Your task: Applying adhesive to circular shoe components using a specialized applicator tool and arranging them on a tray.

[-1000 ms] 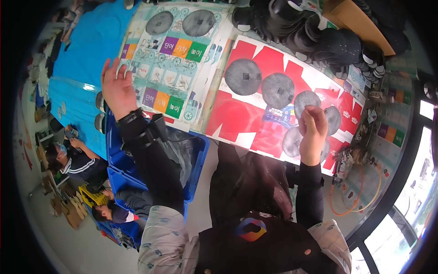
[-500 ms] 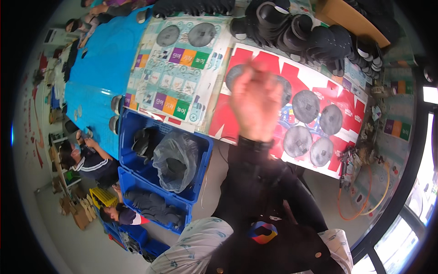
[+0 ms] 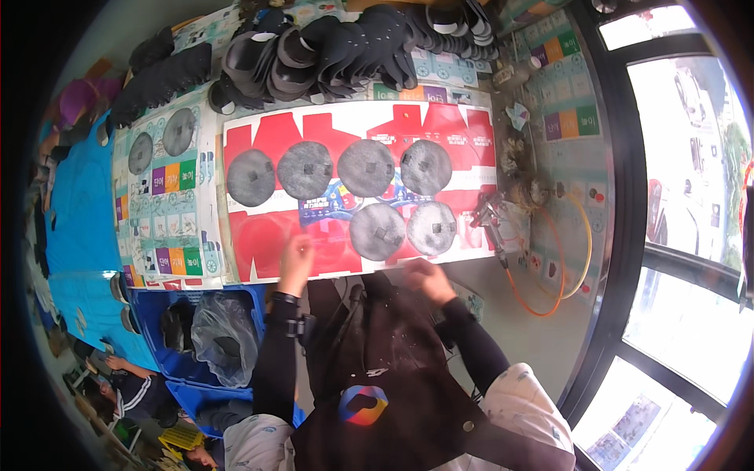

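Note:
My left hand (image 3: 297, 263) hovers over the front left part of a red and white printed sheet (image 3: 259, 263); its fingers are curled together and I cannot make out anything in them. At the sheet's front edge, my right hand (image 3: 428, 280) is loosely closed, its fingertips turned inward. Several round grey, fuzzy discs, each with a small dark square, lie flat on the sheet. The front row has a disc (image 3: 377, 232) and another disc (image 3: 431, 228), the latter closest to my right hand. Neither hand touches a disc.
A spray gun (image 3: 491, 220) with an orange hose (image 3: 542, 312) is at the sheet's right edge. Stacked curved black pieces (image 3: 345, 59) line the back. Blue crates (image 3: 259, 314), one with a plastic bag (image 3: 224, 337), stand left below the table. Other people are at far left.
My view has swung right. My left hand, blurred above the discs before, has drawn back to the sheet's front part. My right hand has come into sight. The discs keep their arrangement.

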Tool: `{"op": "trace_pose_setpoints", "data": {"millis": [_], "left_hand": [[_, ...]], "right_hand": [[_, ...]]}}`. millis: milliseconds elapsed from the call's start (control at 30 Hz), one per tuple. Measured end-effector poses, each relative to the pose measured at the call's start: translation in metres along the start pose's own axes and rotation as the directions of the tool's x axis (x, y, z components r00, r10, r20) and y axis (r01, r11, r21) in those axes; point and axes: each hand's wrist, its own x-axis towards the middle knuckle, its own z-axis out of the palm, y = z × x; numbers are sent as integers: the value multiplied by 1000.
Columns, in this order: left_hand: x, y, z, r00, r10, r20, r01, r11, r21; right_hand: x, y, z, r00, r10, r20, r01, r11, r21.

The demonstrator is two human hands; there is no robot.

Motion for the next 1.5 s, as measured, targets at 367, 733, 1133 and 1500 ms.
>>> {"op": "trace_pose_setpoints", "data": {"millis": [367,733,1133,1500], "left_hand": [[31,109,135,911,373,175,-399,696,597],[26,136,152,939,273,210,-338,608,718],[55,118,151,961,197,193,-276,674,686],[73,121,132,916,296,272,-398,767,504]], "right_hand": [[-8,32,-108,697,-273,-663,-22,916,-401],[38,26,-107,543,-467,-698,74,855,-514],[62,16,-120,576,-233,-784,-134,919,-372],[94,3,-127,798,-269,-539,-294,607,-738]]}}
